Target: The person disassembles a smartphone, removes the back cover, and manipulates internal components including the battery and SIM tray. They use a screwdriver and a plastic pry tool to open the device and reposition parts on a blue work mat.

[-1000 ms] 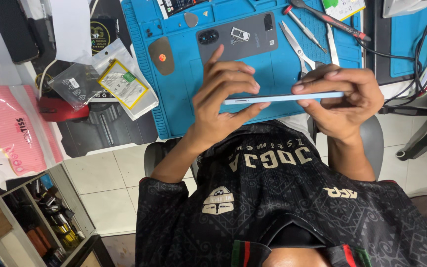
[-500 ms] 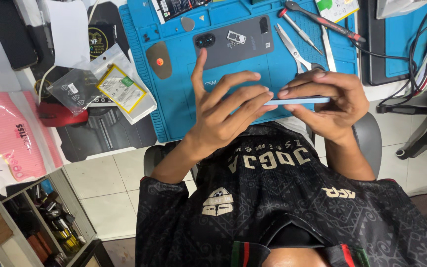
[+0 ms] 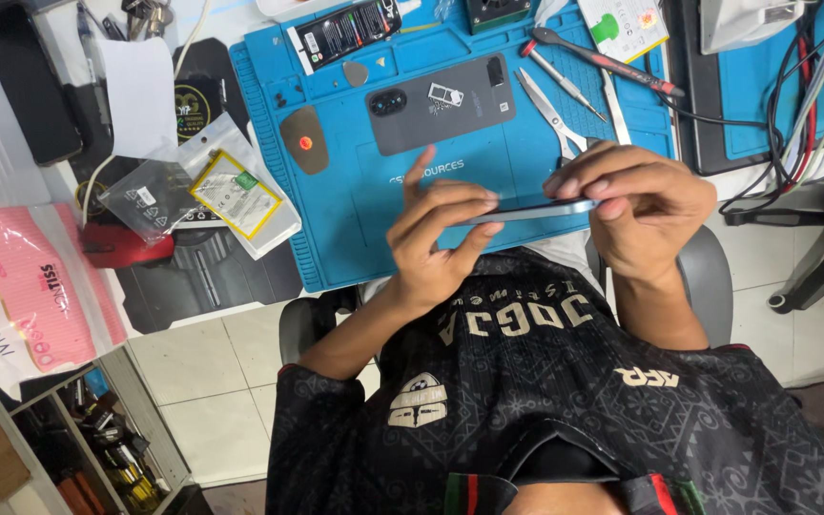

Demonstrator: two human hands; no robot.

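Phone panel [image 3: 531,211], thin and light blue, is now held edge-on between both hands, above the near edge of the blue mat [image 3: 336,219]. Compared with a moment ago, the left hand [image 3: 436,238] has closed again: its fingers are bent around the left end, no longer spread. The right hand [image 3: 636,205] pinches the right end from above. On the mat lies a grey phone back [image 3: 441,114], with tweezers [image 3: 550,110] beside it. Below the bench is a pale tiled floor [image 3: 207,401].

The desk [image 3: 97,286] carries a blue mat [image 3: 336,219], a pink packet [image 3: 30,296], clear bags [image 3: 231,191] and, seemingly, cables [image 3: 803,114].
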